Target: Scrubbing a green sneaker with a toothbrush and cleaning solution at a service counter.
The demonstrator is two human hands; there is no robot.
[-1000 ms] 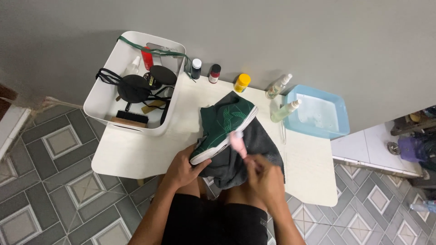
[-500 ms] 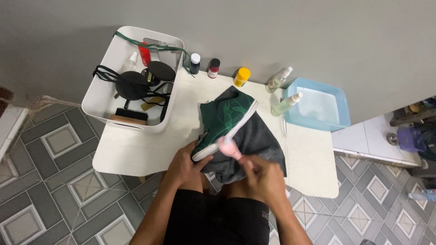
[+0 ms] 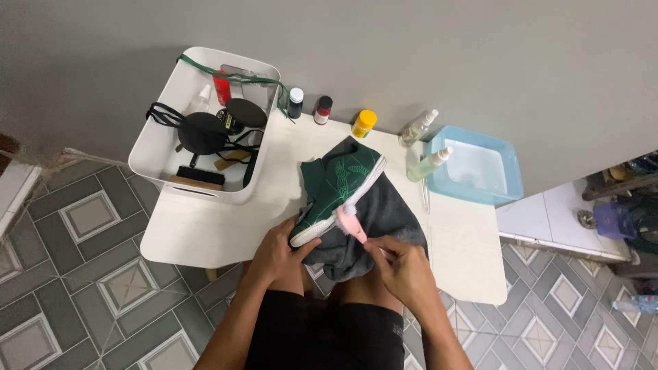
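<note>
Your left hand (image 3: 277, 252) grips the toe end of the green shoe (image 3: 337, 188), fingers curled around it, with the shoe lying on its side on a dark grey cloth (image 3: 373, 226) at the near edge of the white table (image 3: 205, 229). Your right hand (image 3: 404, 266) pinches the handle of a pink brush (image 3: 349, 220), fingers closed on it, with the brush head against the white sole. The table stands against a plain grey wall (image 3: 445, 55). At its far left corner sits a white tub (image 3: 154, 147) holding black laces, round black lids, a wooden brush and a red bottle. Along the wall stand a small black bottle (image 3: 295, 103), a small red bottle (image 3: 323, 109) and a yellow-capped jar (image 3: 364, 124). Two clear spray bottles (image 3: 421, 147) stand just beside a light blue basin (image 3: 480, 171) at the far right. The floor (image 3: 75, 226) is tiled in grey squares with diamond insets.
</note>
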